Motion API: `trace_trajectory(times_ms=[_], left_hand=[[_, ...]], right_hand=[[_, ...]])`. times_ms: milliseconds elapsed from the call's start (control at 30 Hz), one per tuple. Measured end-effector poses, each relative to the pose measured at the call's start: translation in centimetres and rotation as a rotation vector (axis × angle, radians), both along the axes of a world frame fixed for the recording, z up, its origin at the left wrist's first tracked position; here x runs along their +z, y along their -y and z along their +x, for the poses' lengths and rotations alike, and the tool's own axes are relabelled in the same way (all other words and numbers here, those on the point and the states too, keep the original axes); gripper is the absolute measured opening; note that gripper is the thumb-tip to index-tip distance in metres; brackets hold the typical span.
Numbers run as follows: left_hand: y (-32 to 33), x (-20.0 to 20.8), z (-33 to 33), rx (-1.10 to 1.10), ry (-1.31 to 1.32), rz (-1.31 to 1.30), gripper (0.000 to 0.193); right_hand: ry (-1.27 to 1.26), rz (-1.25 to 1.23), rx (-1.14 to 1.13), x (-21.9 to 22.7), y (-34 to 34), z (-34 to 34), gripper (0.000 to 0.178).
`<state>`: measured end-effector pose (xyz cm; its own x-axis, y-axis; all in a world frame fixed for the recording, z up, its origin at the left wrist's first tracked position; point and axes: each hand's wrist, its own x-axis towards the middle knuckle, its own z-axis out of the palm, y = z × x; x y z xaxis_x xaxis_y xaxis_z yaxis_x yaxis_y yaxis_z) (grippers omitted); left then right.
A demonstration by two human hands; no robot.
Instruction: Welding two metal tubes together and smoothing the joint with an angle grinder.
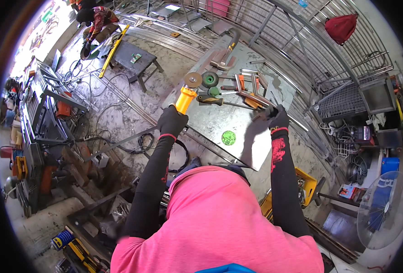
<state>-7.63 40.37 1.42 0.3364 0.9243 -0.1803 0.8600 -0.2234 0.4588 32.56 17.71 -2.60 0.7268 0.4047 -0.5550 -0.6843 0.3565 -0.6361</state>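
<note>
My left hand point(172, 122), in a black glove, is closed round the yellow body of an angle grinder point(183, 101). Its brownish disc point(193, 80) is at the far end, over the left side of the metal-topped table point(206, 125). On the table's right side, my right hand point(279, 119), also gloved, is closed at a dark, blurred shape point(261, 113) that I cannot make out. Between the hands lie a long tool with a dark handle point(210, 99), two green discs point(210, 79) and several hand tools. A green round mark point(229, 138) shows nearer me.
Beyond the table's left side stand a low grey bench point(134, 60) and a yellow spirit level point(114, 51). Another person point(99, 25) crouches behind them. Cables point(142, 143) lie left on the floor; a fan point(386, 208) and yellow crate point(305, 185) stand right.
</note>
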Motion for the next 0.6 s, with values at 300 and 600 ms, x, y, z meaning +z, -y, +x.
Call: trace_trajectory(times_ms=[300,600], left_hand=[[-0.6,-0.7,-0.5,-0.003,-0.019,0.036,0.045],[-0.9,-1.6,-2.2,0.039,-0.053,0.026,0.045]], right_hand=[[-0.081,-0.075,0.178,-0.8,-6.4,1.0,0.029],[0.482,-0.538,0.425,2.3,-3.2,-7.8,0.025]])
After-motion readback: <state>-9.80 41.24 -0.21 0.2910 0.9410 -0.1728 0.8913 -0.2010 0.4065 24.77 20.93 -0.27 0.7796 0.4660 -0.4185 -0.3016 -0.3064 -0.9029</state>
